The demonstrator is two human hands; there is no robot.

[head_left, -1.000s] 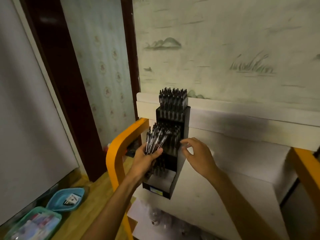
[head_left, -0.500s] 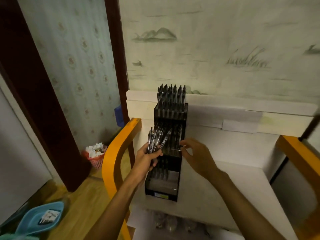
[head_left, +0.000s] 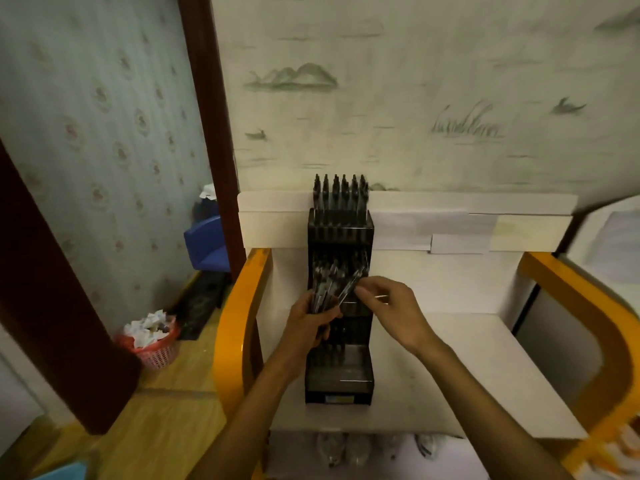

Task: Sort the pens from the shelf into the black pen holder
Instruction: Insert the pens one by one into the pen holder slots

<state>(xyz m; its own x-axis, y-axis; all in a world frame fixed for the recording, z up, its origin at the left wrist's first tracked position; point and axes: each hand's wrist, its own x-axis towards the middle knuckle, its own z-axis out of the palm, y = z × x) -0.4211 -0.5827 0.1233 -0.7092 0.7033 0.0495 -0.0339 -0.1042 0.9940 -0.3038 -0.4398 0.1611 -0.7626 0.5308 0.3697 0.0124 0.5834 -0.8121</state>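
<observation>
1. While the left hand (head_left: 313,317) gripped a fanned bunch of pens (head_left: 329,285) in front of the black pen holder (head_left: 339,306), the right hand (head_left: 391,306) pinched one pen out of that bunch with thumb and fingertips, just beside the holder's middle tier.
2. The holder stood upright on the white shelf (head_left: 450,358); its top tier was already full of pens (head_left: 339,192), and the lowest tier looked mostly bare.
3. The bunch was splayed, so tugging one pen free could probably drag its neighbours loose and scatter them over the shelf or floor.
4. The holder was tall and narrow, and a sideways push while slotting a pen might have tipped it.
5. The shelf was pale with orange curved side rails (head_left: 235,323), set against wallpaper printed with hills and grass.
6. To the left were a dark door frame, wooden floor, and a red basket of crumpled paper (head_left: 152,341).
</observation>
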